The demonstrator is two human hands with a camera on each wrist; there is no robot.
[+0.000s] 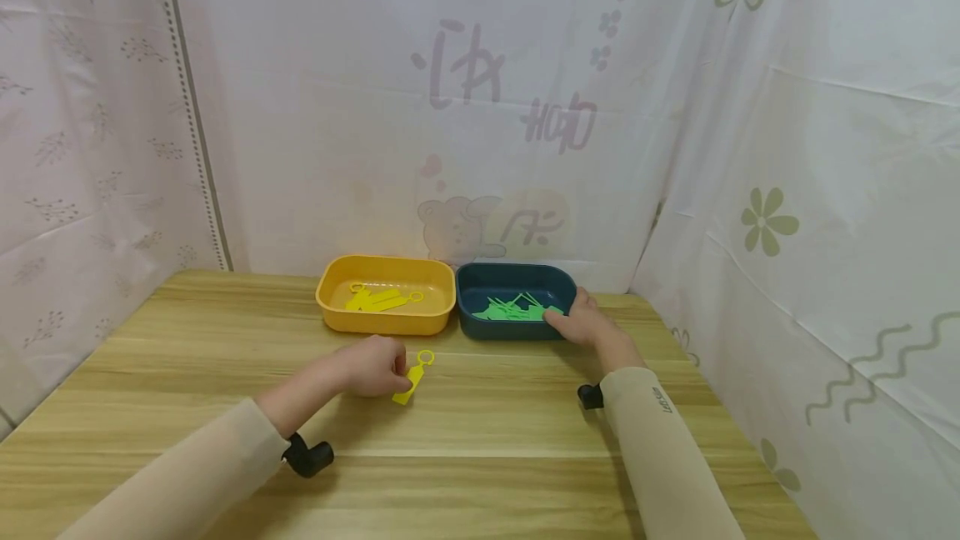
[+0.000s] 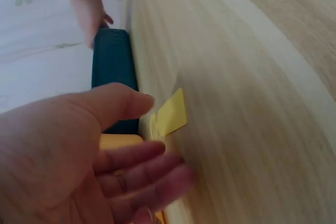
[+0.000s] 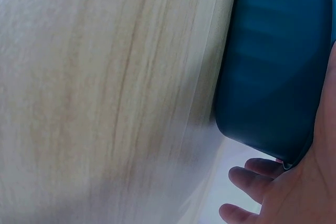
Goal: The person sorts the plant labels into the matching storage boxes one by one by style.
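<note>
My left hand [image 1: 375, 367] is low over the table beside a flat yellow tag [image 1: 414, 378] with a ring at one end. In the left wrist view, its thumb and fingers stand apart, with the tag [image 2: 173, 113] showing just past the fingertips on the wood. My right hand [image 1: 588, 323] grips the right end of a dark blue bin [image 1: 495, 329], thumb over the rim and fingers round the outer corner. Inside that bin lie thin green pieces [image 1: 513, 308]. A yellow bin [image 1: 386, 323] touching it on the left holds several yellow tags [image 1: 378, 300].
Both bins stand at the back of the wood-grain table [image 1: 480, 457], close to a pale printed curtain [image 1: 360, 148]. More curtain [image 1: 840, 215] hangs along the right side. A black wrist camera [image 1: 307, 455] sits under the left sleeve.
</note>
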